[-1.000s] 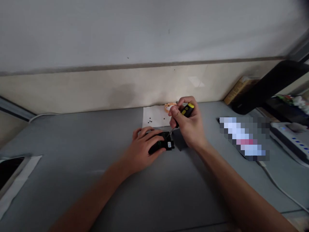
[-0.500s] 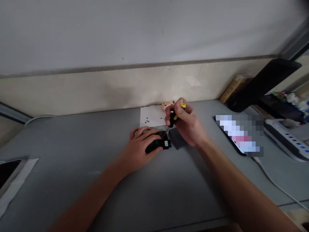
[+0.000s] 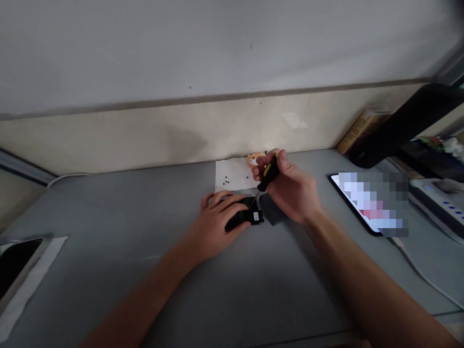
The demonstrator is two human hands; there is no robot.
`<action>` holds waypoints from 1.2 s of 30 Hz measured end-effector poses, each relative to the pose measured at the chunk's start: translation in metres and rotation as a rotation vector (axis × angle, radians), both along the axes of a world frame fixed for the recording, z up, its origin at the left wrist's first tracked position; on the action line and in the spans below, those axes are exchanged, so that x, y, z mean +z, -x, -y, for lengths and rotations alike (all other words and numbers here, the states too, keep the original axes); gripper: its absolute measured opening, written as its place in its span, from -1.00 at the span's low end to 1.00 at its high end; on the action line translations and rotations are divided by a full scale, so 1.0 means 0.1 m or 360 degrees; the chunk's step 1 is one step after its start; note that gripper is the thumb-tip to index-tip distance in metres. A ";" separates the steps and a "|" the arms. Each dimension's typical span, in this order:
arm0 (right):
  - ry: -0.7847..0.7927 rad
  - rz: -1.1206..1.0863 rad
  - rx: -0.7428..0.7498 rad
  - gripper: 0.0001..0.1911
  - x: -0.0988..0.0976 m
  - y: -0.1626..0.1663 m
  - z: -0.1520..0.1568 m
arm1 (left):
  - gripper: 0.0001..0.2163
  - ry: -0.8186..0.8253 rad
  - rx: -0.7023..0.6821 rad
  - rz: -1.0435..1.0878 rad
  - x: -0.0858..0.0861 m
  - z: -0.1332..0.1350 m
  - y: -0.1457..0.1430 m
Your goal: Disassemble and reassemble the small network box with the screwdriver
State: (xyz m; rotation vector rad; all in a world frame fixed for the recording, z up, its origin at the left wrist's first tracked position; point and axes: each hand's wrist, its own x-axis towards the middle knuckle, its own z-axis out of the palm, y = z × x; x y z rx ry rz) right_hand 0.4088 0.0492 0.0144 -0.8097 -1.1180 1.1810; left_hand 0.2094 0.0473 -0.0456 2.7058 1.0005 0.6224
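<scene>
My left hand [image 3: 216,221] lies over a small black device [image 3: 246,217] on the grey desk [image 3: 108,251], fingers curled round it and pinning it down. My right hand [image 3: 290,188] is closed on a black and yellow screwdriver [image 3: 268,175], tilted so that its thin tip reaches down to the device's right end. A dark flat piece [image 3: 272,212] lies just right of the device, partly under my right hand. Behind them a white paper sheet [image 3: 232,175] carries several tiny black screws [image 3: 226,181].
A small orange figure [image 3: 254,158] sits at the paper's far corner. To the right lie a phone with a lit screen [image 3: 369,205], a white power strip [image 3: 438,203] with a cable, and a black stand [image 3: 406,123]. A dark tray [image 3: 18,263] sits at the left edge.
My right hand has turned the screwdriver between its fingers, so the yellow cap now sits hidden in the hand. The left hand and device stay where they were.
</scene>
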 end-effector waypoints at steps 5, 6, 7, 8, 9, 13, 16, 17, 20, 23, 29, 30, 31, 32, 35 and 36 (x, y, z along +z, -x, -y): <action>0.0029 0.0007 0.0071 -0.40 -0.04 0.02 0.02 | -0.85 0.0016 -0.0028 0.0010 0.01 0.00 -0.01; 0.0008 0.0026 0.0049 -0.39 -0.05 0.03 0.01 | -0.86 0.0015 -0.0029 0.0013 0.01 0.00 -0.01; -0.0017 0.0042 0.0021 -0.37 -0.05 0.04 0.00 | -0.87 0.0013 -0.0032 0.0017 0.01 0.00 -0.01; -0.0041 0.0051 -0.0007 -0.37 -0.06 0.05 -0.01 | -0.87 0.0011 -0.0037 0.0021 0.02 0.00 -0.01; -0.0059 0.0050 -0.0035 -0.37 -0.06 0.06 -0.02 | -0.88 0.0007 -0.0041 0.0024 0.02 0.01 -0.01; 0.0007 -0.0014 -0.0055 -0.43 -0.01 0.07 -0.03 | -0.86 0.0020 -0.0033 0.0047 0.02 0.01 0.00; 0.0054 -0.0044 -0.0034 -0.51 0.02 0.06 -0.01 | -0.79 0.0072 -0.0016 0.0064 0.03 0.01 0.02; 0.0045 -0.0057 -0.0032 -0.52 0.01 0.05 0.00 | -0.78 0.0092 -0.0012 0.0070 0.04 0.00 0.03; 0.0036 -0.0058 -0.0010 -0.47 -0.02 0.03 0.01 | -0.73 0.0147 0.0004 0.0097 0.06 -0.01 0.06; 0.0009 0.0066 -0.0034 -0.44 -0.07 0.04 0.00 | -0.66 0.0180 0.0000 0.0108 0.10 -0.05 0.13; -0.0044 -0.0064 -0.0007 -0.50 -0.08 0.08 -0.03 | -0.82 0.0135 0.0065 0.0164 0.18 -0.20 0.32; -0.0016 -0.0080 0.0008 -0.52 -0.07 0.08 -0.02 | -0.81 0.0134 0.0082 0.0149 0.18 -0.22 0.34; 0.0001 -0.0073 0.0006 -0.55 -0.06 0.08 -0.02 | -0.79 0.0142 0.0096 0.0124 0.18 -0.24 0.36; 0.0005 -0.0066 -0.0004 -0.59 -0.05 0.08 -0.01 | -0.78 0.0153 0.0107 0.0100 0.17 -0.26 0.36; 0.0025 -0.0128 -0.0008 -0.56 -0.04 0.05 0.01 | -0.78 0.0189 0.0135 0.0097 0.14 -0.26 0.35; 0.0036 -0.0139 -0.0003 -0.52 -0.04 0.04 0.01 | -0.78 0.0206 0.0157 0.0119 0.14 -0.25 0.33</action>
